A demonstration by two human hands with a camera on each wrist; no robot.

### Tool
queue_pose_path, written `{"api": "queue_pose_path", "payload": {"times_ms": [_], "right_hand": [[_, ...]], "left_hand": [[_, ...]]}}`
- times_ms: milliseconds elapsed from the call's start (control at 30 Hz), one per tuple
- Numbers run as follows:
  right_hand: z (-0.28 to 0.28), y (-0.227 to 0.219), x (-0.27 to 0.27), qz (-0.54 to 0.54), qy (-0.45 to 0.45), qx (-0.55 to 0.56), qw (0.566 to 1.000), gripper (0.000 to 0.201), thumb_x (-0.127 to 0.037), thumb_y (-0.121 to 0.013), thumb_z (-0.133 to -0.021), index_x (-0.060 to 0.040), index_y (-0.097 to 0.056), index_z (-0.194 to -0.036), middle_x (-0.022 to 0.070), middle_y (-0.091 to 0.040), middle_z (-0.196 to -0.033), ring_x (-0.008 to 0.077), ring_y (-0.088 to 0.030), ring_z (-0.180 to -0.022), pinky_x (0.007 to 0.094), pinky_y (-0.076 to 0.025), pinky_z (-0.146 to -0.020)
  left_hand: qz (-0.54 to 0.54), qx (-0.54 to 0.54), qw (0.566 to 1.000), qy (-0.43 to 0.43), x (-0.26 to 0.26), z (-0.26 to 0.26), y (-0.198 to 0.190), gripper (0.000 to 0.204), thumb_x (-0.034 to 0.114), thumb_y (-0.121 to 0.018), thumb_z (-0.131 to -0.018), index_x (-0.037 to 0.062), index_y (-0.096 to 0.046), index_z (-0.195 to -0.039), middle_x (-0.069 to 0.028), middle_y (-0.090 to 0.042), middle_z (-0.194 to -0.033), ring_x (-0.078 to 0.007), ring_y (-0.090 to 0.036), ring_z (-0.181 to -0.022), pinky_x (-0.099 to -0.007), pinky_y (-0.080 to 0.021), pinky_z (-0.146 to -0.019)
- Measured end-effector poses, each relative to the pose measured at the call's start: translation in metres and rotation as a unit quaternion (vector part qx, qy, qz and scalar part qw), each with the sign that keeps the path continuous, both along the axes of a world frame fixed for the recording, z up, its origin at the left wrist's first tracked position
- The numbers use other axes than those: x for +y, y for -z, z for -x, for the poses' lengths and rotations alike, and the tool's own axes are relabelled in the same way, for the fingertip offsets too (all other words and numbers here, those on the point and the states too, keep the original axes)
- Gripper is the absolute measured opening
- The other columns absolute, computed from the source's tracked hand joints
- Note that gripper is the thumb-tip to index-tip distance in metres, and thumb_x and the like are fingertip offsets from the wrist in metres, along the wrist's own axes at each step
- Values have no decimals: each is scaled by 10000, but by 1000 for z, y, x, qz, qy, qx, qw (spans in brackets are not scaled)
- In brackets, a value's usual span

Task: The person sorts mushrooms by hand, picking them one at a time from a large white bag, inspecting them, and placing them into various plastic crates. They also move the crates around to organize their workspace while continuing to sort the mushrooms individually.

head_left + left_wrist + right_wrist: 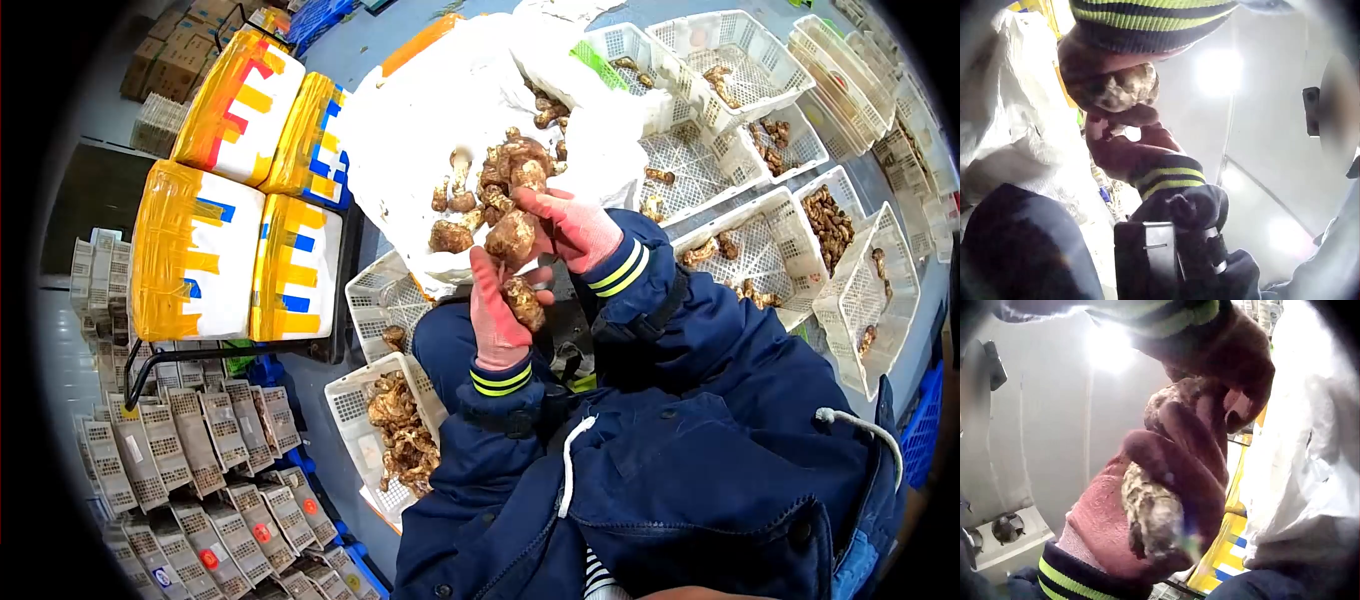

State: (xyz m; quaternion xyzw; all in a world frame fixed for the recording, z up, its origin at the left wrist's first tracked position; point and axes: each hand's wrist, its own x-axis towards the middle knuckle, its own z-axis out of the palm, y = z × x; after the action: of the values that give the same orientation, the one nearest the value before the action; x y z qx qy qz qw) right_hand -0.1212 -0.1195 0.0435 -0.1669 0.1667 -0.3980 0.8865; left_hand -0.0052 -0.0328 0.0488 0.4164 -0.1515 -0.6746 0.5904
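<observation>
Two gloved hands work close together above the person's lap, each holding a brown mushroom. Left hand (497, 315), in a pink glove with a yellow-striped dark cuff, has its fingers curled round the lower mushroom (524, 302); the right wrist view shows the fingers wrapped firmly about it. Right hand (572, 228), gloved alike, grips the upper mushroom (512, 238) from the far side, fingers closed over it. The two mushrooms sit just apart, one above the other, at the near edge of the white sheet (420, 130).

On that sheet, just beyond the hands, lies a loose heap of mushrooms (495, 175). White plastic baskets (735, 50) ring the work place to the right and far side, several holding a few mushrooms each. Near left of the person, one basket (345, 405) is well filled with mushrooms. Further left stand yellow-taped white boxes (235, 105) on a black rack, with stacked empty baskets (180, 440) below them.
</observation>
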Motion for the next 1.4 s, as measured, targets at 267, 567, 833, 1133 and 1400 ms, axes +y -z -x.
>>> {"api": "queue_pose_path", "payload": {"times_ms": [267, 567, 833, 1133, 1400], "right_hand": [[2, 7, -8, 188, 49, 234, 953, 430, -446, -468, -884, -39, -575, -797, 44, -563, -637, 100, -481, -515, 231, -378, -494], [35, 27, -22, 127, 157, 259, 945, 441, -367, -477, -887, -26, -470, -1167, 80, -610, -923, 135, -577, -748, 252, -454, -648], [13, 44, -25, 160, 66, 188, 967, 567, -464, -447, -888, -144, -324, -1340, 30, -444, -1263, 141, -498, -1053, 300, -458, -786], [0, 62, -23, 1, -27, -48, 998, 454, -373, -431, -915, -78, -403, -1258, 85, -526, -1196, 213, -548, -1036, 370, -470, -854], [10, 64, -24, -54, -162, -195, 966, 508, -443, -371, -914, -83, -407, -1270, 97, -527, -1189, 268, -541, -1029, 345, -505, -789]], "left_hand": [[80, -100, 992, 6, 1, -17, -4, 434, 365, -510, -875, 11, -492, -1125, -81, -590, -866, -141, -576, -665, -258, -484, -462], [35, 84, 995, -43, 5, -18, -13, 458, 435, -430, -898, 41, -500, -1122, -161, -609, -962, -119, -543, -583, -244, -440, -425], [24, 148, 988, -46, 7, -17, -16, 489, 463, -403, -897, 47, -490, -1140, -168, -602, -978, -130, -547, -581, -252, -426, -417], [8, 96, 995, 15, 7, -12, -22, 538, 498, -396, -887, 38, -487, -1150, -103, -616, -939, -147, -566, -595, -261, -425, -434], [42, 65, 997, -17, 7, -41, -12, 479, 446, -397, -903, 41, -493, -1140, -62, -592, -910, -109, -537, -637, -231, -413, -467]]}}
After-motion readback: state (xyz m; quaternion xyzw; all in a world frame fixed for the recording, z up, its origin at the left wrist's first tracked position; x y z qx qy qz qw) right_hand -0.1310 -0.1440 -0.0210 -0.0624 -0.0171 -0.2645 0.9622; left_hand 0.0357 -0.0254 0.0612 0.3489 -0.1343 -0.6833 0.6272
